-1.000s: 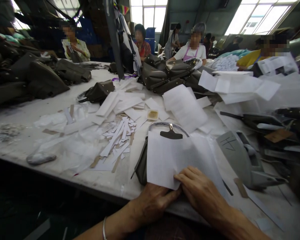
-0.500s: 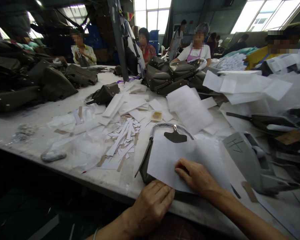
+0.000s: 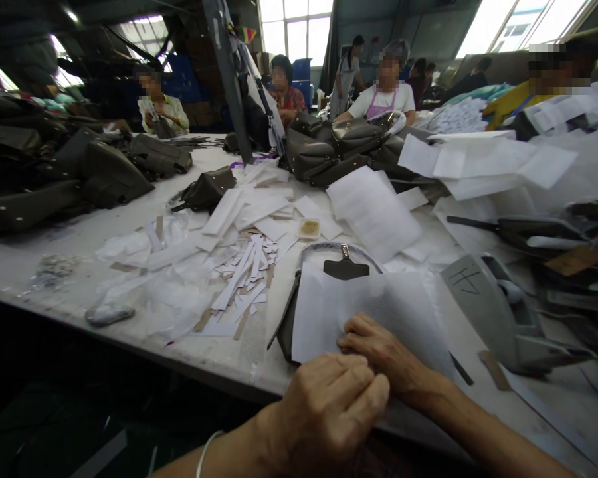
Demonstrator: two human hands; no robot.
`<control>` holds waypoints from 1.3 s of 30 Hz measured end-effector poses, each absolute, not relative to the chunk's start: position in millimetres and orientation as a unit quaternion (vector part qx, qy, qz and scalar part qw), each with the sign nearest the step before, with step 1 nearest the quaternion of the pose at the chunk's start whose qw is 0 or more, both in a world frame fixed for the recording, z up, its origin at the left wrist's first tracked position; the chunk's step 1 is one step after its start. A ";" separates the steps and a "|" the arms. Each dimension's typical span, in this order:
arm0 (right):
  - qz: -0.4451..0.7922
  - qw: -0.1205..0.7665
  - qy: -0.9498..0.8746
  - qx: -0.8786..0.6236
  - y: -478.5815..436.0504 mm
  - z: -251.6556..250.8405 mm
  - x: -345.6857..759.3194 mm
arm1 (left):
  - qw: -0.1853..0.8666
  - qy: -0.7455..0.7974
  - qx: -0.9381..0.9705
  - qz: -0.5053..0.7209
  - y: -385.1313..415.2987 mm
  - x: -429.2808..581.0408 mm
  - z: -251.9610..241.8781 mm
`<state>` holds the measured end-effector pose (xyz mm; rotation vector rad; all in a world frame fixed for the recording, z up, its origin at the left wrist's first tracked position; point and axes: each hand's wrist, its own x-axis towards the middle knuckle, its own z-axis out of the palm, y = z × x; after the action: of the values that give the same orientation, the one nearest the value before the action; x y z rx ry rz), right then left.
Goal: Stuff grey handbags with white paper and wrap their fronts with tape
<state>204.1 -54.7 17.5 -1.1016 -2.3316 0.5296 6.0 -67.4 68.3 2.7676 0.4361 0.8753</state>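
A dark olive handbag (image 3: 286,325) lies on the near table edge, its handle (image 3: 323,248) wrapped in clear plastic. A dark leather tab (image 3: 346,267) with a metal clasp hangs from the handle over a white foam sheet (image 3: 319,305), which covers most of the bag's front. My right hand (image 3: 381,348) rests on the sheet, fingers curled and closed at its surface. My left hand (image 3: 329,401) is raised in front of the bag's lower edge, closed in a fist-like grip. Whatever its fingers hold, if anything, is hidden behind the knuckles.
A grey tape dispenser (image 3: 493,312) stands at right. Paper strips (image 3: 249,279) and plastic film (image 3: 174,292) litter the table to the left. A small dish (image 3: 309,228) sits beyond the bag. Bags are heaped at far left (image 3: 104,169) and back. Co-workers sit across the table.
My left hand has risen from the bag's lower edge and moved right, its fingers now curled tighter. My right hand has shifted slightly left on the sheet. The view has tilted a little.
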 end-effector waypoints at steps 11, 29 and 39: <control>0.159 0.410 -0.695 -0.568 -55.8 19.5 211.3 | 0.236 0.334 0.890 0.203 -23.4 15.4 15.7; 0.166 0.258 -0.797 -0.520 -54.8 7.6 216.7 | 0.101 0.268 0.953 0.096 -29.9 20.2 11.2; 0.229 0.205 -0.778 -0.547 -52.4 19.0 224.6 | 0.162 0.254 0.938 0.170 -34.3 16.1 15.4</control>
<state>224.6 -52.4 19.0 -1.5260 -2.1702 0.6398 16.1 -34.3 15.4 2.6771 0.7259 0.4856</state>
